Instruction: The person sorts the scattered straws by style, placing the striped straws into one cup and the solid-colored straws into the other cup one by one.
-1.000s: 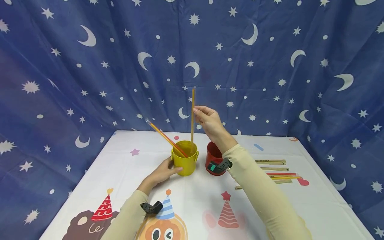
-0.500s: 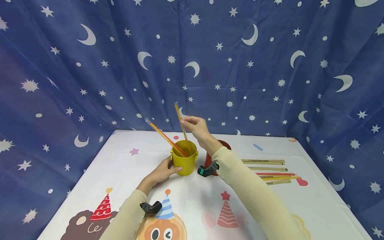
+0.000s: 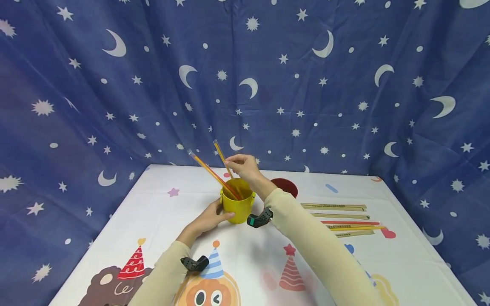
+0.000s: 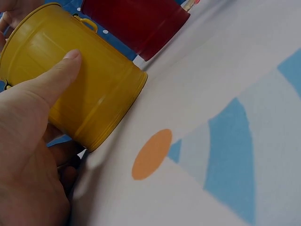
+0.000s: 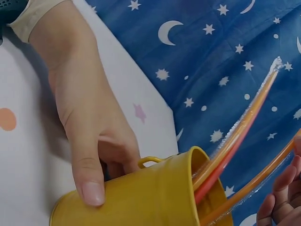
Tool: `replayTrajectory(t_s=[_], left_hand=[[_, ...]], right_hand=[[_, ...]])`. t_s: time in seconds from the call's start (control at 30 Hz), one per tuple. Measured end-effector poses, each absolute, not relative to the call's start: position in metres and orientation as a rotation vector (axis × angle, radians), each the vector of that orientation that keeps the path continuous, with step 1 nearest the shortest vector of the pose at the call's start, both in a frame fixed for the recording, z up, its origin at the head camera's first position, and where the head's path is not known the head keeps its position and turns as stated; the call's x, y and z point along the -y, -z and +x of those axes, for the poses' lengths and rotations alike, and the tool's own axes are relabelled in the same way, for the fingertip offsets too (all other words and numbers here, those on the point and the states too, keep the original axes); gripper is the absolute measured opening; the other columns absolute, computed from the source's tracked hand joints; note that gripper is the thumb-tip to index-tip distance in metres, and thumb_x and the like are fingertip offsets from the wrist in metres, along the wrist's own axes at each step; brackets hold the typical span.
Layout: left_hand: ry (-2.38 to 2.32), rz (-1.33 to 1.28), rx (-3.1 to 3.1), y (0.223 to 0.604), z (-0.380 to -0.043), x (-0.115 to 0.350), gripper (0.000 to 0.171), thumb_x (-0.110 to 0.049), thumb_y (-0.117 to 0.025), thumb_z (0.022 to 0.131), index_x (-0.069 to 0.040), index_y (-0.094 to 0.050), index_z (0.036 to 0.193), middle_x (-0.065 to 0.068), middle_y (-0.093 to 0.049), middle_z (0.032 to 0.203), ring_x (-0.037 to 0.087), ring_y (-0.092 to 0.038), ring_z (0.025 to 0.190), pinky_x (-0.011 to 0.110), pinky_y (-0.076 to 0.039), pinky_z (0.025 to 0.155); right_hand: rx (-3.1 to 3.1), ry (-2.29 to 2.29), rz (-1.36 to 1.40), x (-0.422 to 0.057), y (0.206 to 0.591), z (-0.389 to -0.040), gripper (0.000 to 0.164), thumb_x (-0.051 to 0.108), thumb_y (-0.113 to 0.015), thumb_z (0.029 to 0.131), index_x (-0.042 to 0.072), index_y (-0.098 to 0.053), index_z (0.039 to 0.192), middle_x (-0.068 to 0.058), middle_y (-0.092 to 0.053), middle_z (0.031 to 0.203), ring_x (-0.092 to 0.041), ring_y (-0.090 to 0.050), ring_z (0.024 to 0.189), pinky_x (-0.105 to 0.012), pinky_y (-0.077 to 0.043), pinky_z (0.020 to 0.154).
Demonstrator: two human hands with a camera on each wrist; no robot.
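My left hand grips a small yellow bucket from its left side, thumb across the front as the left wrist view shows. The bucket stands upright on the table. Between thumb and fingertips, my right hand pinches a yellow-orange straw in a clear wrapper, its lower end inside the bucket. It leans left. Beside it, an orange straw and a red straw, also in clear wrapping, lean over the bucket's left rim. A red bucket stands to the right, partly hidden by my right arm.
On the right of the table lie several thin paper-wrapped sticks with a red straw and a yellow straw. A printed white cloth covers the table. A blue star-patterned curtain hangs behind it.
My right hand has moved left and down, bringing the straw lower into the yellow bucket and tipping it from upright to leftward. My left hand has stayed on the bucket.
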State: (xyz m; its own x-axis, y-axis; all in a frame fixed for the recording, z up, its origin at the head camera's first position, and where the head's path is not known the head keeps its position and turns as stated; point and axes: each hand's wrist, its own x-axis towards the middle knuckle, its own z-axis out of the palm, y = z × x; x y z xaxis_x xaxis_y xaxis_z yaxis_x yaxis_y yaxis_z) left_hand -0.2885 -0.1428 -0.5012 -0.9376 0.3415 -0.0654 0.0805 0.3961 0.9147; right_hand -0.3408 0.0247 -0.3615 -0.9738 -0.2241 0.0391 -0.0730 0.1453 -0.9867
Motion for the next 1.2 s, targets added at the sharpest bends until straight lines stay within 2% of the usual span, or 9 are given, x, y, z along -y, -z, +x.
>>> replayTrajectory(t_s=[0.1, 0.17, 0.43, 0.63, 0.77, 0.9, 1.2], left_hand=[[-1.556, 0.368, -2.412, 0.501, -0.289, 0.142, 0.090, -0.041, -0.072, 0.092, -0.008, -0.024, 0.161, 0.016, -0.025, 0.168, 0.037, -0.023, 0.156, 0.055, -0.020, 0.129], [-1.551, 0.360, -2.415, 0.501, -0.288, 0.143, 0.091, -0.041, -0.072, 0.092, -0.008, -0.024, 0.161, 0.016, -0.025, 0.168, 0.037, -0.023, 0.156, 0.055, -0.020, 0.128], [-1.551, 0.360, -2.420, 0.499, -0.289, 0.142, 0.091, -0.042, -0.072, 0.092, -0.008, -0.024, 0.161, 0.016, -0.025, 0.168, 0.038, -0.023, 0.156, 0.055, -0.021, 0.128], [-1.556, 0.338, -2.411, 0.503, -0.288, 0.141, 0.092, -0.043, -0.073, 0.092, -0.006, -0.024, 0.161, 0.017, -0.025, 0.168, 0.039, -0.023, 0.156, 0.056, -0.021, 0.128], [-1.574, 0.325, -2.407, 0.504, -0.288, 0.141, 0.093, -0.042, -0.074, 0.091, -0.006, -0.024, 0.161, 0.018, -0.024, 0.168, 0.040, -0.023, 0.155, 0.056, -0.021, 0.128], [-1.579, 0.321, -2.406, 0.502, -0.286, 0.140, 0.094, -0.042, -0.074, 0.091, -0.004, -0.023, 0.161, 0.019, -0.023, 0.168, 0.040, -0.022, 0.156, 0.056, -0.021, 0.128], [-1.575, 0.345, -2.395, 0.501, -0.285, 0.140, 0.094, -0.042, -0.072, 0.093, -0.006, -0.020, 0.162, 0.018, -0.021, 0.169, 0.039, -0.020, 0.156, 0.055, -0.019, 0.128]], right_hand=[[-2.303, 1.939, -0.282, -0.022, 0.362, -0.340, 0.020, 0.020, -0.071, 0.095, 0.006, -0.076, 0.109, -0.003, -0.073, 0.102, -0.018, -0.057, 0.090, -0.025, -0.050, 0.081], [-2.316, 1.922, -0.279, -0.021, 0.363, -0.339, 0.020, 0.021, -0.071, 0.096, 0.007, -0.075, 0.109, -0.003, -0.072, 0.102, -0.018, -0.057, 0.090, -0.025, -0.051, 0.081], [-2.297, 1.931, -0.286, -0.019, 0.364, -0.342, 0.021, 0.021, -0.070, 0.096, 0.007, -0.075, 0.111, -0.005, -0.072, 0.105, -0.017, -0.057, 0.090, -0.045, -0.053, 0.102], [-2.274, 1.925, -0.291, -0.017, 0.364, -0.342, 0.022, 0.021, -0.069, 0.097, 0.007, -0.075, 0.113, -0.007, -0.073, 0.112, -0.016, -0.059, 0.091, -0.043, -0.053, 0.103], [-2.247, 1.916, -0.310, -0.018, 0.362, -0.341, 0.028, 0.023, -0.067, 0.098, 0.007, -0.073, 0.120, -0.011, -0.071, 0.124, -0.024, -0.062, 0.096, -0.041, -0.053, 0.104], [-2.249, 1.901, -0.308, -0.020, 0.363, -0.341, 0.032, 0.025, -0.066, 0.099, 0.008, -0.070, 0.126, -0.012, -0.068, 0.130, -0.031, -0.063, 0.102, -0.047, -0.050, 0.110], [-2.276, 1.861, -0.336, -0.032, 0.363, -0.338, 0.035, 0.031, -0.065, 0.099, 0.010, -0.070, 0.126, -0.009, -0.067, 0.125, -0.018, -0.060, 0.094, -0.044, -0.052, 0.108]])
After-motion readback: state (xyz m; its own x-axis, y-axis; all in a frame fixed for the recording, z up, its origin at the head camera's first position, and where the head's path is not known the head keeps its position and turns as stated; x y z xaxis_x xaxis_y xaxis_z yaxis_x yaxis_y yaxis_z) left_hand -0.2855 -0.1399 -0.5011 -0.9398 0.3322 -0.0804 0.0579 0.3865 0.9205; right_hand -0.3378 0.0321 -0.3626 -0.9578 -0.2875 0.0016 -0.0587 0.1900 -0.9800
